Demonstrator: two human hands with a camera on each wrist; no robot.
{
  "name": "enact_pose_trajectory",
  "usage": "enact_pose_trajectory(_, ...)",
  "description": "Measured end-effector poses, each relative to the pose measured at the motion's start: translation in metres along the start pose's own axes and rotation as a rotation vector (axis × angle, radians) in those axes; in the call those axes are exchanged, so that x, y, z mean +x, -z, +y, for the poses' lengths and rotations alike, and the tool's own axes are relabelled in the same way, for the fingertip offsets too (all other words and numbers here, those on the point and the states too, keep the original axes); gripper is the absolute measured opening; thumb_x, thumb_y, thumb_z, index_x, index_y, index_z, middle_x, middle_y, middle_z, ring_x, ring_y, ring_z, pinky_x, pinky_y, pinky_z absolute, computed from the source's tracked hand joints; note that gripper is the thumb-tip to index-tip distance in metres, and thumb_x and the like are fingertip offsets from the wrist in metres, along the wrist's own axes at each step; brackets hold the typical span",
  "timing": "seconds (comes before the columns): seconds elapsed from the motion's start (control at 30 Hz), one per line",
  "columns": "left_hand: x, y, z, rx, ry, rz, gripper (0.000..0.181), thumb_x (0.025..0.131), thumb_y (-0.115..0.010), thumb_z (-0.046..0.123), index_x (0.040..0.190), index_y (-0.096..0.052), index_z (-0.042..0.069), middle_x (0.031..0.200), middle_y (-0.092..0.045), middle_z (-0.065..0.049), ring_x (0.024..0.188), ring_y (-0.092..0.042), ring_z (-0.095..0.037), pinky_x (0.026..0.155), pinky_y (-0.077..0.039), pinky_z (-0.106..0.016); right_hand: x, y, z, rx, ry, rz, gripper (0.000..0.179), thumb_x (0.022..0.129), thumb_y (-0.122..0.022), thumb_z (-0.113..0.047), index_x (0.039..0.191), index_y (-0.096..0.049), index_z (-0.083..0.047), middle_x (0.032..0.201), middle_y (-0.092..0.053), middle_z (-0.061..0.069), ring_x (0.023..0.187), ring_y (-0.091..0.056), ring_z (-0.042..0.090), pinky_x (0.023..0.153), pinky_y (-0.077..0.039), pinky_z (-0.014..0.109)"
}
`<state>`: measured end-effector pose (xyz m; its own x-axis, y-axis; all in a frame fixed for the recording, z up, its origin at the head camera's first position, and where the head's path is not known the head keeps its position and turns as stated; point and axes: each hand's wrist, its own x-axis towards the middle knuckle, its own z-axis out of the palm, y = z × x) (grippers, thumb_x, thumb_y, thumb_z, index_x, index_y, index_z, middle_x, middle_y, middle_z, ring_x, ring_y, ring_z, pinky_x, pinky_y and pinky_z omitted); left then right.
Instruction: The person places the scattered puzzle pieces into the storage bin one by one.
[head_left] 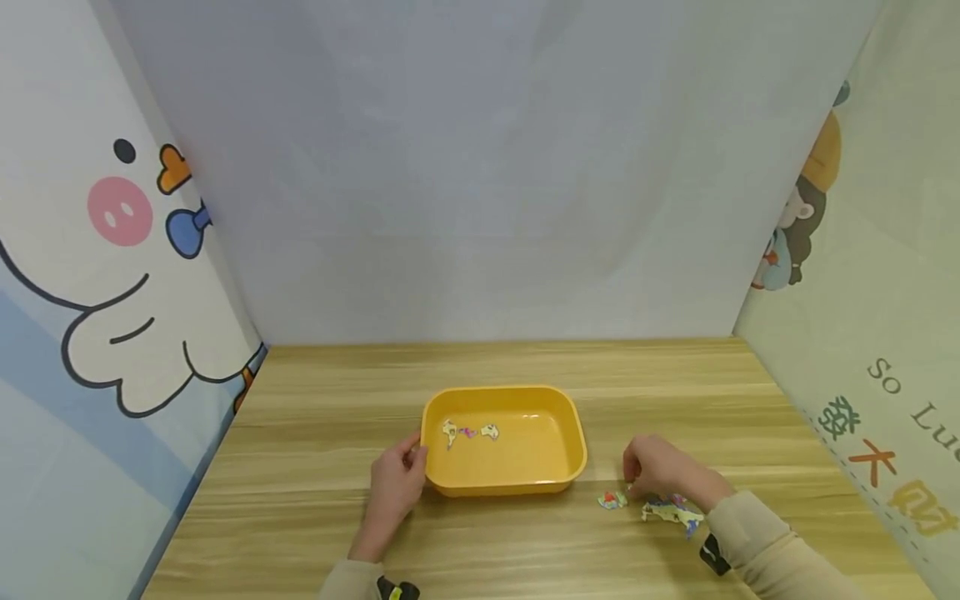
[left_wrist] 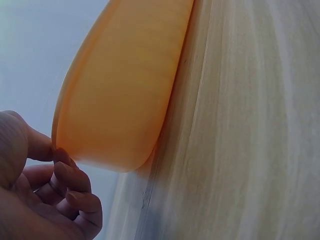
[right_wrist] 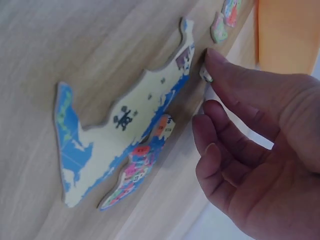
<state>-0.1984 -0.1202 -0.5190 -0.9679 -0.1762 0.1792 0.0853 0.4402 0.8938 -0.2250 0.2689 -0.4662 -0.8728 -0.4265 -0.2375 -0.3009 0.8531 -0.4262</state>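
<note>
A yellow plastic tray (head_left: 510,483) stands on the table. My left hand (head_left: 397,482) pinches its left rim between thumb and fingers, and the left wrist view shows the grip on the tray wall (left_wrist: 120,90). Two cream puzzle pieces and a small pink one (head_left: 468,432) lie inside. Right of the tray, my right hand (head_left: 660,468) has its fingers curled, with a tiny puzzle piece (right_wrist: 205,74) at the thumb tip; the index finger's contact is partly hidden. Beneath this hand lie a long cream-and-blue puzzle piece (right_wrist: 135,110) and a narrower multicoloured one (right_wrist: 137,167).
Small colourful puzzle pieces (head_left: 611,500) lie between the tray and my right hand. The wood-grain table (head_left: 337,375) meets a plain pale backdrop (head_left: 487,208). Printed cloths with cartoon figures hang at the left and right sides.
</note>
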Motion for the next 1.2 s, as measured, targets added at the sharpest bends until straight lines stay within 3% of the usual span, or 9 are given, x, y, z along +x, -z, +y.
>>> enact_pose_trajectory(0.27, 0.001, 0.0, -0.001, -0.002, 0.001, -0.004, 0.029, 0.092, -0.059, 0.005, 0.117, -0.063, -0.008, 0.066, -0.051, -0.001, 0.053, -0.045, -0.012, 0.045, -0.037, -0.022, 0.006, -0.001, 0.008, -0.04, 0.105, 0.026, 0.023, 0.065, -0.082, -0.001, 0.065, -0.062, -0.011, 0.061, -0.053, -0.007, 0.056, -0.049, 0.01, 0.052, -0.045, 0.027)
enact_pose_trajectory(0.67, 0.001, -0.002, -0.002, -0.002, 0.013, -0.011, 0.03, 0.092, -0.058, 0.004, 0.118, -0.062, -0.008, 0.067, -0.05, -0.002, 0.053, -0.045, -0.013, 0.044, -0.038, -0.023, 0.013, 0.002, 0.014, 0.033, 0.107, 0.037, 0.017, 0.07, -0.077, 0.0, 0.07, -0.062, -0.009, 0.067, -0.055, -0.003, 0.06, -0.05, 0.011, 0.055, -0.045, 0.028)
enact_pose_trajectory(1.2, 0.002, -0.003, -0.004, -0.009, 0.001, 0.016, 0.029, 0.091, -0.06, 0.005, 0.116, -0.064, -0.008, 0.068, -0.054, -0.002, 0.055, -0.048, -0.012, 0.046, -0.041, -0.023, 0.019, 0.003, 0.017, 0.032, 0.201, 0.041, 0.016, 0.07, -0.08, -0.001, 0.071, -0.066, -0.009, 0.065, -0.058, -0.006, 0.058, -0.05, 0.004, 0.055, -0.044, 0.025)
